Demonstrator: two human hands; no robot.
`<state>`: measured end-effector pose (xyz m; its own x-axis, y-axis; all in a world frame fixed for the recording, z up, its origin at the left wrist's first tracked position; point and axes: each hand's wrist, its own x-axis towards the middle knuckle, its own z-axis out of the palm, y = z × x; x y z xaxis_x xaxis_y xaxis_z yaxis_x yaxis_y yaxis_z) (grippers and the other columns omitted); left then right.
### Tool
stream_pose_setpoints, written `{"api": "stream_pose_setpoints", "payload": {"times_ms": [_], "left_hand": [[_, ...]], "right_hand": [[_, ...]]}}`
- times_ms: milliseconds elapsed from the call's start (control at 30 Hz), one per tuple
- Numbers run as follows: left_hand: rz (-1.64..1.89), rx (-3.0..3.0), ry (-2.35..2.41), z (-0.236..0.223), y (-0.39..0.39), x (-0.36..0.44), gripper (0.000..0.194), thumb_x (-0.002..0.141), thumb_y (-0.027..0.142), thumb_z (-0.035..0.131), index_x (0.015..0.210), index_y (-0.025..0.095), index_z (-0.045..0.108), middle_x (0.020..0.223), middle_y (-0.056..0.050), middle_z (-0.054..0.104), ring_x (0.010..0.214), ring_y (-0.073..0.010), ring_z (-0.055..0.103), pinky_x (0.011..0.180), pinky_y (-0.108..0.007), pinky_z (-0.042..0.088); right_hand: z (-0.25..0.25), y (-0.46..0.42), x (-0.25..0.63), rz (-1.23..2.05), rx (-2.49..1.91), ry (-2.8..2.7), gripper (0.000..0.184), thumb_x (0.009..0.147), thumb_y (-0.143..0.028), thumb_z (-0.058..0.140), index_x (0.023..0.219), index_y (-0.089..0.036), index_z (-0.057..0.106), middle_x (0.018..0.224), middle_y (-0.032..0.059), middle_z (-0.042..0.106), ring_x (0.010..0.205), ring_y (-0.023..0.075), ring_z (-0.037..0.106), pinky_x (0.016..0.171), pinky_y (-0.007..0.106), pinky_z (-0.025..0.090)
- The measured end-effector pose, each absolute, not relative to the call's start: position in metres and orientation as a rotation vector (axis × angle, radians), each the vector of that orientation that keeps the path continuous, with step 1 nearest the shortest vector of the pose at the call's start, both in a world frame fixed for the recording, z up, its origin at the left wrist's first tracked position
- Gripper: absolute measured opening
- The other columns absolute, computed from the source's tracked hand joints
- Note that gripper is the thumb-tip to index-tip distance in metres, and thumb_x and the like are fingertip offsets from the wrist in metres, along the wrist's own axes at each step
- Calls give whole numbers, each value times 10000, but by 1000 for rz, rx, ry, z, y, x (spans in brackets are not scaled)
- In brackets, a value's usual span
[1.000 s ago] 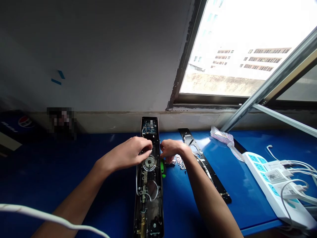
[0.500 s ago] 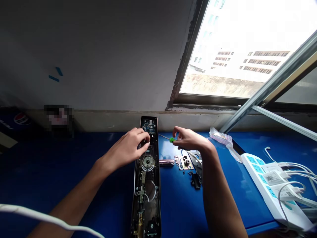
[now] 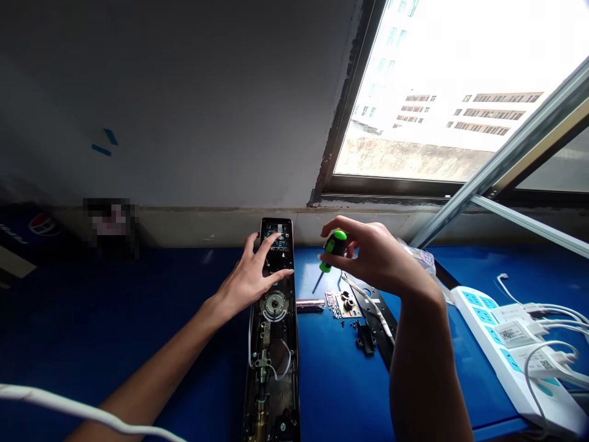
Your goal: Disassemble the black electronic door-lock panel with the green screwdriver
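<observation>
A long black smart lock body (image 3: 286, 325), its inside exposed, lies lengthwise on the blue table. A circuit board (image 3: 277, 240) sits at its far end, with a round metal part (image 3: 275, 302) and brass pieces nearer me. My left hand (image 3: 251, 270) rests over the upper part of the lock, fingers spread, thumb across toward its right edge. Up and to the right, my right hand (image 3: 363, 252) grips a green and black screwdriver (image 3: 335, 245), whose thin shaft points down to the left. Its tip is apart from the lock.
Right of the lock lie a shiny cylinder (image 3: 310, 305), a small plate with a knob-like part (image 3: 347, 303), loose screws, a black bracket (image 3: 366, 339) and a black plate (image 3: 380, 319). A white power strip (image 3: 494, 344) with plugged-in chargers stands at right. A white cable (image 3: 92, 410) crosses the lower left.
My right hand has moved right and turned, so the screwdriver now points downward. The fingers of my left hand have spread and reached further up the lock.
</observation>
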<state>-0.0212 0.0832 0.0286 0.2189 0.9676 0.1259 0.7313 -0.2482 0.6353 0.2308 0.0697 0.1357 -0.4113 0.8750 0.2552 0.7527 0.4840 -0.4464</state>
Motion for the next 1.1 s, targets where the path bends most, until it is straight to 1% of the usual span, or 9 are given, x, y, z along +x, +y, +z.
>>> {"api": "stream_pose_setpoints", "payload": {"times_ms": [133,233,333,400,567,667,767,933,1100], "left_hand": [[653,2066,1527,32,86,-27,857,874,710,644,1596,454,260,1687,-129,77,1459,-477,417,1151,-615,434],[589,2058,1508,36,85,-29,945,785,760,706,1584,493,276,1676,-112,91,1440,-490,441,1133,-597,464],[536,2048,1526,39,82,-29,1073,691,793,759,1590,506,249,1673,-129,79,1429,-528,435,1099,-625,483],[498,2051,1549,41,78,-27,1126,664,812,759,1600,504,215,1669,-155,76,1405,-552,450,1058,-647,501],[379,2077,1621,50,68,-18,1174,624,834,759,1602,477,215,1645,-212,154,1258,-562,582,949,-639,552],[346,2076,1631,53,60,-12,1175,650,799,768,1613,477,176,1632,-229,183,1183,-558,627,892,-637,566],[333,2047,1618,53,51,-5,1163,681,786,753,1621,484,138,1634,-233,170,1182,-563,625,883,-639,561],[320,2011,1602,50,42,8,1208,638,818,759,1624,480,148,1690,-216,65,1273,-608,544,889,-646,561],[337,2020,1566,48,39,16,1213,634,845,740,1623,479,140,1691,-223,62,1214,-560,609,873,-635,576]], "right_hand": [[137,68,232,316,-1329,-2302,250,881,-353,764,1090,-266,659,899,6,740,737,145,664,689,297,554],[137,68,235,334,-1325,-2341,276,874,-362,777,1107,-279,655,913,1,740,759,149,672,693,294,564],[137,68,238,353,-1338,-2357,281,875,-369,776,1114,-285,655,917,2,738,767,153,678,684,290,562],[137,68,240,357,-1354,-2355,270,874,-365,772,1105,-282,659,906,2,736,761,153,679,671,284,555],[137,67,245,373,-1378,-2376,289,853,-369,784,1104,-279,672,881,2,741,695,140,669,597,262,514],[138,65,246,425,-1402,-2392,275,847,-371,789,1081,-274,681,862,6,743,680,144,681,558,253,501],[139,65,245,443,-1426,-2392,257,839,-361,802,1052,-277,685,842,-4,743,672,139,683,540,244,494],[139,64,247,458,-1415,-2405,244,845,-345,797,1046,-275,678,865,-7,756,665,130,673,555,242,491],[139,65,251,454,-1455,-2386,246,845,-339,791,1052,-271,675,835,-12,742,648,125,655,560,245,481]]}}
